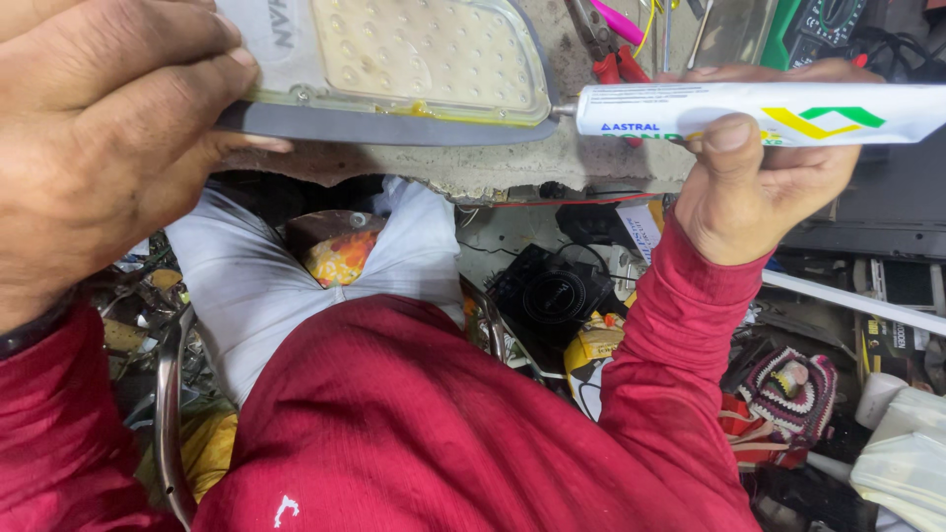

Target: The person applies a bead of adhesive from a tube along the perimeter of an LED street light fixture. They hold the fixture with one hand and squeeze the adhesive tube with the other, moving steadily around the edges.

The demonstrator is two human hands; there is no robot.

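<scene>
A lamp [394, 69] on the counter [512, 167] is clenched by the left hand [89, 128]; a tube [759, 110] is grasped by the right hand [759, 177], red pliers [616, 64] lying beyond its nozzle.

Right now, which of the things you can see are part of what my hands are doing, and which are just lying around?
In use:
left hand steadying the grey lamp housing
right hand holding the white tube, its nozzle at the housing's edge

Lying about:
red-handled pliers on the bench
black round part below
knitted cap
white cloth
</scene>
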